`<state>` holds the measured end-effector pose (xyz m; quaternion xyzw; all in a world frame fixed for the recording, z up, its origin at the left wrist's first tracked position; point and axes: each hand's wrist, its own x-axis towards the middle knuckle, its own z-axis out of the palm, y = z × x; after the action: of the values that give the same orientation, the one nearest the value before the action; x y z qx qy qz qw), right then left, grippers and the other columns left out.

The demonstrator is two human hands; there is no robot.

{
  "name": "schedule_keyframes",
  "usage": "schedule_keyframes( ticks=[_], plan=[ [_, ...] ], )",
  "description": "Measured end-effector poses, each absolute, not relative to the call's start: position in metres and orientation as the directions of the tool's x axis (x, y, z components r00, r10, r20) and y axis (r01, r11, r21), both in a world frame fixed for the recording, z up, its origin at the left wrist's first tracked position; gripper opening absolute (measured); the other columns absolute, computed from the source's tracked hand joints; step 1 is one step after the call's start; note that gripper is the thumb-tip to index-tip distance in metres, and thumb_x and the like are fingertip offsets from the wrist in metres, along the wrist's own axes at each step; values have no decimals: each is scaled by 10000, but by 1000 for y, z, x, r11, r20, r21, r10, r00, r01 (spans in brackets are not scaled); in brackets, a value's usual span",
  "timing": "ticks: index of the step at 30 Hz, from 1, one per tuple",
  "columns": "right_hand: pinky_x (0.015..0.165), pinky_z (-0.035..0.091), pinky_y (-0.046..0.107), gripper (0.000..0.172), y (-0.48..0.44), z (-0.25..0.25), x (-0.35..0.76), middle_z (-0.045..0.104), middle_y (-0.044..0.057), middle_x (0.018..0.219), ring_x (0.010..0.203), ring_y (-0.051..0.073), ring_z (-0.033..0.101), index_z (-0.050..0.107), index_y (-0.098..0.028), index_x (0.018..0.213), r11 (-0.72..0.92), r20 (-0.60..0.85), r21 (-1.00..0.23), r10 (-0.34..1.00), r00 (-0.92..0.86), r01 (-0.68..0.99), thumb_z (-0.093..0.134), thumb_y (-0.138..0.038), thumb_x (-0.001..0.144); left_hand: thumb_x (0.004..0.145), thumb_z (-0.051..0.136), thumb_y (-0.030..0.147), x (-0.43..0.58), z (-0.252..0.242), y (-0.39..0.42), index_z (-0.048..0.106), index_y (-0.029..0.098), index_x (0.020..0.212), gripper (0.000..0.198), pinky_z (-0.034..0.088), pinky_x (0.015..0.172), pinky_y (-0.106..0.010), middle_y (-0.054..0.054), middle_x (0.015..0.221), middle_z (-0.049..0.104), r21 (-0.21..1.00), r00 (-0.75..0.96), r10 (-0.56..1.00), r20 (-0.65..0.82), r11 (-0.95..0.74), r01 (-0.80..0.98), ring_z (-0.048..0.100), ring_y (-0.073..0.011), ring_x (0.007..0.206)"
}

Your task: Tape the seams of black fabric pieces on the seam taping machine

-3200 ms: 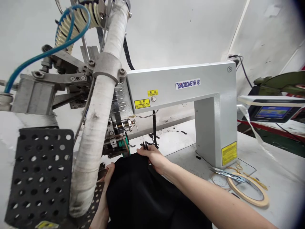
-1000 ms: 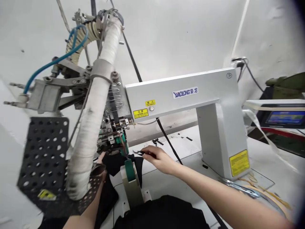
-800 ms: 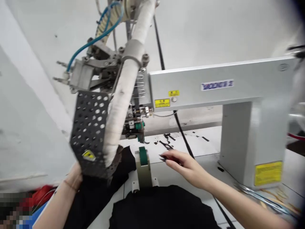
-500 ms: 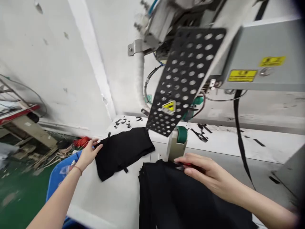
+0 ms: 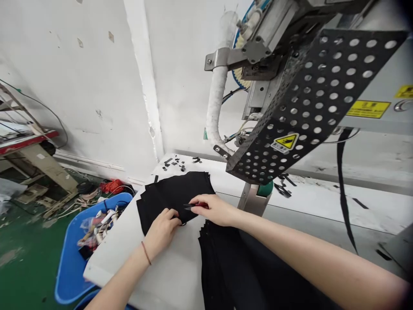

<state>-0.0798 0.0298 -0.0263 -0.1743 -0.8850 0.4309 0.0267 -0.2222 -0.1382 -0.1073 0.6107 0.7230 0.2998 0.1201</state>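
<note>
A small stack of black fabric pieces (image 5: 180,189) lies on the white table. At its near edge my left hand (image 5: 163,230) has its fingers closed on the fabric; the fingertips partly hide that edge. My right hand (image 5: 216,209) holds small thread snips (image 5: 189,207) with a red handle. Their pointed blades point left, over the fabric and just above my left fingers. Below my right forearm a thicker pile of black fabric (image 5: 226,267) rests at the table's front.
A machine with a perforated black guard (image 5: 309,99) overhangs the table (image 5: 161,275), with a green-topped post (image 5: 253,200) below. Black scraps (image 5: 174,162) litter the back. A blue bin (image 5: 69,254) of odds and ends stands at left.
My left hand has moved from the fabric's far left corner to its near edge. My right hand has carried the snips left, from the thick pile to the smaller stack. The view has shifted.
</note>
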Motion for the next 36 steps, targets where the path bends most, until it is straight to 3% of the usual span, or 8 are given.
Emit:
schedule_keyframes(
  ticks=[4, 8, 11, 14, 25, 33, 36],
  plan=[
    [663, 427, 253, 325, 33, -49, -108, 679, 30, 893, 773, 159, 599, 647, -221, 1087, 618, -132, -706, 363, -922, 344, 511, -392, 846, 849, 469, 222, -236, -104, -140, 624, 194, 821, 161, 441, 832, -346, -59, 979, 600, 757, -342, 921, 185, 89, 648, 536, -178, 886],
    [658, 417, 249, 277, 41, -59, -128, 689, 43, 895, 792, 171, 610, 681, -199, 1024, 683, -236, -621, 306, -922, 386, 554, -335, 819, 801, 530, 366, -252, -106, -138, 581, 149, 858, 230, 511, 742, -353, -75, 865, 603, 927, -564, 826, 0, 212, 310, 587, -178, 782],
    [625, 408, 239, 268, 42, -55, -136, 694, 20, 857, 758, 165, 610, 700, -229, 973, 703, -256, -616, 250, -934, 357, 600, -388, 782, 735, 596, 437, -260, -104, -135, 594, 134, 871, 332, 533, 772, -351, -71, 867, 622, 972, -602, 782, -161, 233, 43, 611, -181, 807],
    [598, 398, 238, 322, 38, -49, -141, 700, 19, 849, 748, 168, 613, 709, -231, 910, 724, -254, -599, 232, -939, 342, 595, -495, 765, 655, 679, 455, -261, -99, -136, 624, 134, 827, 368, 519, 816, -338, -50, 855, 623, 972, -601, 766, -229, 210, -104, 603, -168, 813],
    [578, 386, 250, 306, 19, -54, -159, 698, 35, 796, 734, 186, 625, 674, -220, 790, 833, -294, -474, 157, -943, 286, 605, -514, 742, 626, 741, 395, -259, -99, -139, 650, 140, 765, 305, 472, 726, -225, 3, 767, 594, 965, -586, 772, -247, 137, -225, 535, -104, 736],
    [561, 354, 254, 286, 9, -54, -168, 689, 21, 772, 725, 187, 612, 646, -230, 752, 857, -304, -425, 168, -938, 291, 586, -509, 754, 621, 742, 402, -257, -102, -133, 635, 126, 747, 322, 488, 714, -235, -3, 750, 594, 965, -617, 754, -225, 87, -246, 550, -108, 725],
    [569, 357, 251, 284, 5, -40, -160, 687, 23, 784, 728, 181, 606, 639, -220, 768, 842, -303, -440, 187, -935, 311, 595, -501, 758, 629, 724, 441, -257, -92, -145, 599, 145, 884, 410, 506, 739, -259, -29, 862, 630, 971, -680, 706, -197, 45, -234, 597, -130, 776]
  ],
)
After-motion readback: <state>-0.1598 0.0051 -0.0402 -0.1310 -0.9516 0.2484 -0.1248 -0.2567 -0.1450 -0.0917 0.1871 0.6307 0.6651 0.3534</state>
